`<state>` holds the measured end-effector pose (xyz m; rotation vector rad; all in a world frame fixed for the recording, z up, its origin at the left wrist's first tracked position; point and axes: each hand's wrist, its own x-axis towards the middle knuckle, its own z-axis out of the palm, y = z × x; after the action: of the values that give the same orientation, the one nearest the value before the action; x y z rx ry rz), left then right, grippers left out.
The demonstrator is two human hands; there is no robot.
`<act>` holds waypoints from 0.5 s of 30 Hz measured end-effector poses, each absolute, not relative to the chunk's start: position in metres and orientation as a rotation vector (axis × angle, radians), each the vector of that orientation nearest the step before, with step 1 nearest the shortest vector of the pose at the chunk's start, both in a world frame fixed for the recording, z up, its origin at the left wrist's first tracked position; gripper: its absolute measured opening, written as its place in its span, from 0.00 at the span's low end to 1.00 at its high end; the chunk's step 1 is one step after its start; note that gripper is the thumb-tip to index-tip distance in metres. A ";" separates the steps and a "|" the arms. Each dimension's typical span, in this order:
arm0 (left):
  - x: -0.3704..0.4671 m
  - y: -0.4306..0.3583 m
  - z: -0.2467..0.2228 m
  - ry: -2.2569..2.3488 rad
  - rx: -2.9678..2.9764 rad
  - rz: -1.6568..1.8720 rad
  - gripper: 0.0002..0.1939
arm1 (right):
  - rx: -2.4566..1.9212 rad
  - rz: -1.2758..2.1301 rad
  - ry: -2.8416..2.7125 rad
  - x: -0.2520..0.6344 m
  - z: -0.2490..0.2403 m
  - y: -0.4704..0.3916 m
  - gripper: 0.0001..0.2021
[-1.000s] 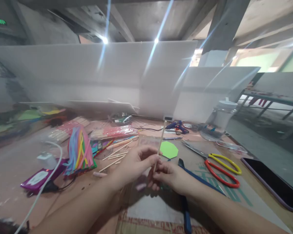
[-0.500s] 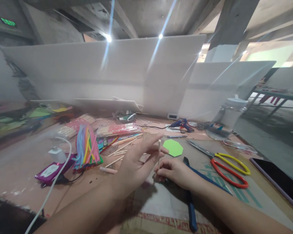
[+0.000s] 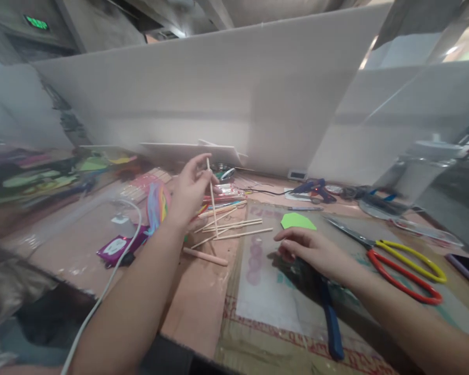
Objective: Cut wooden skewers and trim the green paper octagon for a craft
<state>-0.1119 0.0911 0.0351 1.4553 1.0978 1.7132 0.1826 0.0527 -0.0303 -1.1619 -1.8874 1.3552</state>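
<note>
Between the fingers of my left hand [image 3: 191, 190] a thin wooden stick [image 3: 213, 203] stands nearly upright, its lower end over several loose wooden sticks [image 3: 242, 233] on the table. My right hand [image 3: 303, 249] rests low over the sheet-covered board [image 3: 266, 297], fingers curled; whether anything is between them is hidden. Just behind it lies a green paper octagon [image 3: 297, 221]. Dark blue-handled pliers [image 3: 332, 328] lie partly under my right hand. A thicker, pinkish stick [image 3: 206, 257] sits in front of the loose ones.
Scissors [image 3: 406, 265] with red and yellow handles lie at the right, near a phone [image 3: 467, 271]. Behind stand a glue gun [image 3: 316, 188] and a clear jug [image 3: 410, 177]. At the left are a purple packet [image 3: 113, 250], a white cable [image 3: 107, 284] and colourful strips [image 3: 154, 205].
My left hand has moved left and up with a stick, away from my right hand. My right hand has let go of the stick. The view has turned left.
</note>
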 end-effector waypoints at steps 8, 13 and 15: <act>-0.144 0.115 0.023 1.277 1.335 1.750 0.21 | -1.246 0.700 -2.472 0.135 -0.015 0.077 0.12; -0.151 0.110 0.032 1.234 1.309 1.774 0.13 | -1.249 0.282 -2.645 0.094 -0.012 0.114 0.11; -0.155 0.109 0.034 1.238 1.285 1.786 0.13 | -1.235 0.247 -2.638 0.079 -0.013 0.134 0.11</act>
<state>-0.1555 0.1094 0.0343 1.2846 1.2385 1.7858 0.0794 0.1338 -0.0132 -1.2350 -2.6377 0.2466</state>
